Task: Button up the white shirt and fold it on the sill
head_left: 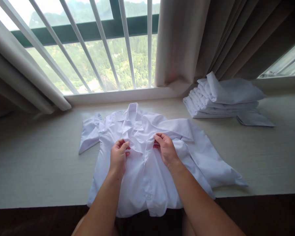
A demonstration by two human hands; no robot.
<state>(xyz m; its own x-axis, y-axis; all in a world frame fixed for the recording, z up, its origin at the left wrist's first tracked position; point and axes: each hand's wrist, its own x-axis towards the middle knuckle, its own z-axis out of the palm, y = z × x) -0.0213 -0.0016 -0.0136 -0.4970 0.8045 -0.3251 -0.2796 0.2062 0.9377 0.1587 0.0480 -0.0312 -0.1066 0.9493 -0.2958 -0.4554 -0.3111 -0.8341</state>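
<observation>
shirt (147, 164) laid face-up at counter (39, 157) front edge, hem overhanging, sleeves spread, not folded | left hand (118, 156) grip pinched on left placket | right hand (166, 149) grip pinched on right placket below collar | front seemingly being closed | stack (221, 101) folded at far right edge

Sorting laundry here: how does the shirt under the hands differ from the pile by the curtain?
The shirt lies spread open, sleeves out; the pile is folded and stacked. The left hand and right hand pinch the shirt's front; the pile is untouched. Both are white.
</observation>
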